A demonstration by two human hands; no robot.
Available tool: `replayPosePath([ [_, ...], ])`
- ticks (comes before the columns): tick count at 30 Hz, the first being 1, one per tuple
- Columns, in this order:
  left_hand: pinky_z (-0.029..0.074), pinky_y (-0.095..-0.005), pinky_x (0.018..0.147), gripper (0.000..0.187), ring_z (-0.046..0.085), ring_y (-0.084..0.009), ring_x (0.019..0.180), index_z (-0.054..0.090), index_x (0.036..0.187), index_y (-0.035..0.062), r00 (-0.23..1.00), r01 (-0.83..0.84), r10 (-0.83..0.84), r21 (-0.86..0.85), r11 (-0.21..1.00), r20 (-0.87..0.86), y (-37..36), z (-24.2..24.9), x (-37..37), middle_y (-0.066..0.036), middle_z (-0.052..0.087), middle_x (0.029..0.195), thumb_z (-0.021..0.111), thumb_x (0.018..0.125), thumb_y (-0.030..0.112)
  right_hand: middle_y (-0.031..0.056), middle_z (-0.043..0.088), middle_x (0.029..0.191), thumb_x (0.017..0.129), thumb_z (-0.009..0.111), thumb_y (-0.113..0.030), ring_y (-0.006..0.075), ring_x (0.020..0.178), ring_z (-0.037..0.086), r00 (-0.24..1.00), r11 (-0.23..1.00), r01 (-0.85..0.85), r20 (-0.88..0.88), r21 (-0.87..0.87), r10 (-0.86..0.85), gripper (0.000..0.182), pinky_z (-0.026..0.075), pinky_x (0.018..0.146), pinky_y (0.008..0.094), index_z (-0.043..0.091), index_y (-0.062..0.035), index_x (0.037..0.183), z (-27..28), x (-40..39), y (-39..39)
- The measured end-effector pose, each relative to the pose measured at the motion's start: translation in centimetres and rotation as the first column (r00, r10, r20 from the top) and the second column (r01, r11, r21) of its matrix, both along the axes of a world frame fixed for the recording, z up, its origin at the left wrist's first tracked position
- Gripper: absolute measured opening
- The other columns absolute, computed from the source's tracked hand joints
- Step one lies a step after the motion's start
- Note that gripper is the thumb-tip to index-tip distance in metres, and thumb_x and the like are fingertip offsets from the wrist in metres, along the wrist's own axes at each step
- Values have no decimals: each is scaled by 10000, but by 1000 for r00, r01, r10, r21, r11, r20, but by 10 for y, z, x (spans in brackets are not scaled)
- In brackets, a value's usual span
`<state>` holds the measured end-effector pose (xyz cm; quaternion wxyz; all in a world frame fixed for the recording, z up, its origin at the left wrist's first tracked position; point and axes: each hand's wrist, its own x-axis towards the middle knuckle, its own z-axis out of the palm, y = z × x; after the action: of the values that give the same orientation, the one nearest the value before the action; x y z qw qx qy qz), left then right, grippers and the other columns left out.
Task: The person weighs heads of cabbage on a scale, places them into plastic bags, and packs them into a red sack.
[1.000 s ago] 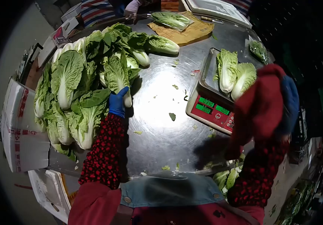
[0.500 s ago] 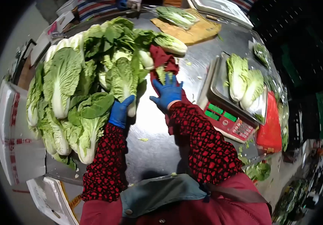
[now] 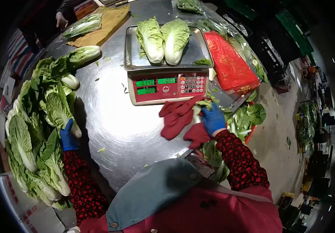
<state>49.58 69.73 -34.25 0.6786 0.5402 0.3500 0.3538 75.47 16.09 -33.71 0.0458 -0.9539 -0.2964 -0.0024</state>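
My left hand (image 3: 69, 136), in a blue glove, is at the white base of a Chinese cabbage (image 3: 60, 106) on the near side of a heap. Its thumb points up along the cabbage, and the other fingers are largely hidden by leaves. At the right table edge, my right hand (image 3: 214, 119), also blue-gloved, is closed around a pale cabbage leaf (image 3: 203, 104). A crumpled dark red cloth (image 3: 178, 116) lies beside and partly under that hand, just below the scale (image 3: 163, 89).
Two Chinese cabbages (image 3: 174, 40) lie on the scale's tray. A red bag (image 3: 229, 64) is right of it. Loose leaves (image 3: 247, 116) sit below the table's right edge. At the back are a wrapped cabbage (image 3: 84, 26), brown paper (image 3: 109, 23) and another person's hand (image 3: 61, 20).
The view has turned right. My right hand has moved from beside the heap to the right edge, below the scale; cloth and leaf came along. My left hand stays at the cabbage.
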Motion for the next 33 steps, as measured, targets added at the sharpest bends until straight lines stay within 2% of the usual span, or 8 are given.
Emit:
replayPosePath([
  [9, 449, -308, 839, 508, 576, -194, 944, 498, 1204, -11, 996, 30, -31, -19, 999, -83, 16, -13, -3, -73, 582, 1097, 701, 755, 110, 167, 525, 1183, 826, 587, -242, 362, 1035, 560, 669, 613, 655, -39, -442, -742, 301, 482, 826, 467, 609, -193, 1122, 66, 117, -144],
  [13, 470, -310, 780, 508, 587, -200, 889, 492, 1191, -21, 991, 55, -50, 37, 998, -126, 16, -17, 7, -90, 592, 1051, 714, 757, 123, 122, 565, 1111, 863, 555, -283, 316, 971, 591, 541, 495, 833, 170, -248, -824, 232, 479, 817, 452, 648, -196, 1058, 119, 94, -188],
  [20, 473, -286, 652, 478, 579, -171, 770, 479, 1156, -40, 949, 110, -117, -38, 993, -292, -30, 25, 53, -99, 595, 979, 711, 780, 142, 155, 553, 1068, 818, 557, -134, 354, 930, 575, 713, 753, 635, 245, 170, -657, 204, 468, 794, 410, 650, -159, 997, 209, 91, -191],
  [26, 467, -298, 806, 636, 563, -198, 973, 415, 1250, -35, 991, 117, -134, 358, 926, 23, -45, 51, 140, -137, 570, 1109, 752, 737, 135, 179, 535, 1054, 772, 507, 10, 337, 904, 580, 925, 842, 87, 270, 532, -266, 286, 466, 812, 385, 634, -116, 996, 180, 129, -140],
  [28, 457, -354, 846, 840, 556, -275, 1012, 330, 1323, -24, 988, -70, 142, 621, 781, -67, -46, 57, 167, -184, 551, 1142, 801, 675, 229, 201, 498, 1180, 801, 541, -18, 335, 996, 562, 955, 891, 34, 247, 452, -162, 229, 448, 873, 377, 631, -99, 995, 147, 142, -118],
  [30, 436, -408, 889, 1014, 535, -368, 1038, 254, 1375, -1, 876, 116, 316, 796, 594, -363, -29, 44, 182, -244, 519, 1170, 835, 601, 303, 209, 462, 1249, 818, 570, -72, 334, 1068, 530, 999, 912, 39, -8, 409, -39, 212, 428, 910, 375, 618, -82, 1025, 130, 130, -84],
  [31, 406, -456, 929, 1032, 503, -418, 1064, 250, 1394, 47, 759, 277, 278, 678, 681, -589, -39, 56, 184, -275, 502, 1168, 813, 595, 377, 216, 427, 1317, 836, 598, -126, 332, 1140, 499, 963, 931, 48, -264, 361, 53, 227, 408, 948, 373, 605, -65, 1055, 121, 127, -74],
  [33, 408, -473, 924, 970, 490, -415, 1090, 269, 1395, 95, 519, 485, 312, 575, 659, -796, -27, 24, 188, -254, 506, 1171, 768, 631, 424, 223, 392, 1355, 844, 612, -181, 337, 1173, 478, 998, 927, 51, -55, 372, -33, 290, 398, 962, 382, 582, -48, 1100, 96, 148, -86],
])
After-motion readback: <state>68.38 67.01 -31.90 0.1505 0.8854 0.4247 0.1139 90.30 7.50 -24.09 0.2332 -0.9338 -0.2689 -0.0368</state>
